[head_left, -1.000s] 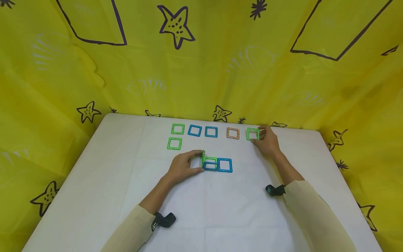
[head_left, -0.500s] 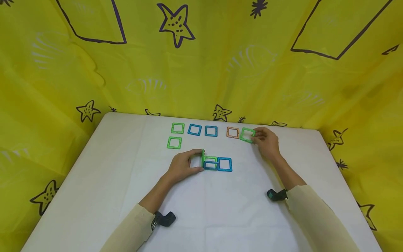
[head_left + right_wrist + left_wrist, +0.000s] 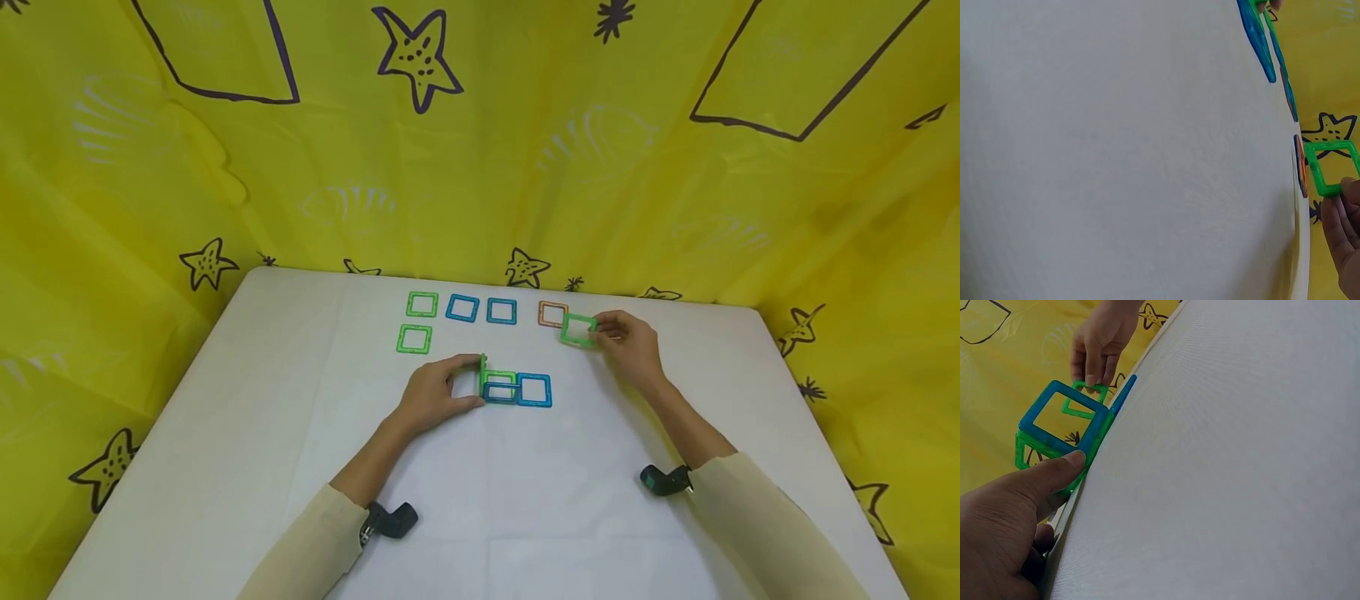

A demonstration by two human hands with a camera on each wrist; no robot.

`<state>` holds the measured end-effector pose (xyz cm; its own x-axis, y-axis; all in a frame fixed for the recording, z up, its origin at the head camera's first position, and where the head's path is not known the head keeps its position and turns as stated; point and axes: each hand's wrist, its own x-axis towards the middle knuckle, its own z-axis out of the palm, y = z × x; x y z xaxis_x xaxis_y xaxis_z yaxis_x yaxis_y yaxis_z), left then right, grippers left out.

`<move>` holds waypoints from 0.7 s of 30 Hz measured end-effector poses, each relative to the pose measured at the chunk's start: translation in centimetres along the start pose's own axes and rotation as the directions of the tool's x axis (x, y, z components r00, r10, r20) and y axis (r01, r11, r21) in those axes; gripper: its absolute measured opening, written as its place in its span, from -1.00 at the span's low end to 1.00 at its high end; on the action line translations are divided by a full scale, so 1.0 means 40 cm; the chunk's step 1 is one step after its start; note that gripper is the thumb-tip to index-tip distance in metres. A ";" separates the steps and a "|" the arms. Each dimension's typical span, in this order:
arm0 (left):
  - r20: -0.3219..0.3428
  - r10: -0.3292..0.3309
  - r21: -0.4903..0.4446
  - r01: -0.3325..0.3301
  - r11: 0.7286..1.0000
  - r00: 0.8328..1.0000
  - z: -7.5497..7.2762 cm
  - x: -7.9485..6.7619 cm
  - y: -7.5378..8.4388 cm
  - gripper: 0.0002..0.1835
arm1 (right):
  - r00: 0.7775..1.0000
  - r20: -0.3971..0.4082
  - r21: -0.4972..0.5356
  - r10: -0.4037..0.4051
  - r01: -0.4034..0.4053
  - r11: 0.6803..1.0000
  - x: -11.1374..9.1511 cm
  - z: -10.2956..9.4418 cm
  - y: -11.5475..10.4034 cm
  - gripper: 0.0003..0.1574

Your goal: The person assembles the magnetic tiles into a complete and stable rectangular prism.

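Note:
My left hand (image 3: 435, 396) spans an upright green square magnetic tile (image 3: 482, 379), thumb at its near edge and index finger at its far edge. That tile stands at the left side of a flat green tile (image 3: 501, 373). An upright blue tile (image 3: 1037, 403) rises along the near side, its lower corner by my thumb in the left wrist view. Flat on the right lies another blue tile (image 3: 535, 404), edge to edge with this group. My right hand (image 3: 633, 346) pinches one edge of a loose green tile (image 3: 1315, 169), held raised and tilted, overlapping the orange tile's corner in the head view.
Along the back of the white table (image 3: 360, 500) lie a green tile (image 3: 422, 315), two blue tiles (image 3: 462, 320) and an orange tile (image 3: 542, 313). One more green tile (image 3: 414, 351) lies in front at the left. A yellow patterned curtain (image 3: 480, 167) hangs behind the table.
My right hand has lifted the green tile from the back right and carried it left and nearer, past the orange tile's right side. My left hand keeps its hold in place.

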<state>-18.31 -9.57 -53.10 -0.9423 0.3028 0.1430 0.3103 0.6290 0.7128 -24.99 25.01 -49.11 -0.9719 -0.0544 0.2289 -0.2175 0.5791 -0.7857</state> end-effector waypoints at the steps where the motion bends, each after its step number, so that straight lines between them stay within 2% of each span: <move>1: 0.002 -0.001 0.000 0.001 1.000 1.000 0.000 0.000 -0.001 -0.29 | 1.000 0.004 0.005 0.005 -0.005 1.000 -0.004 0.001 -0.003 -0.75; 13: -0.001 -0.005 0.001 0.005 1.000 1.000 -0.002 0.003 0.000 -0.29 | 0.999 0.033 0.066 0.020 -0.022 0.998 -0.053 0.021 -0.048 -0.75; 21: 0.014 -0.010 -0.003 0.010 1.000 1.000 -0.002 0.003 0.002 -0.29 | 0.997 0.064 0.079 0.031 -0.036 0.996 -0.086 0.037 -0.052 -0.76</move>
<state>-18.39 -9.54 -52.96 -0.9436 0.3063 0.1259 0.3001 0.6300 0.7162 -21.33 22.79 -49.10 -0.9820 -0.0878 0.1671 -0.1883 0.5148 -0.8364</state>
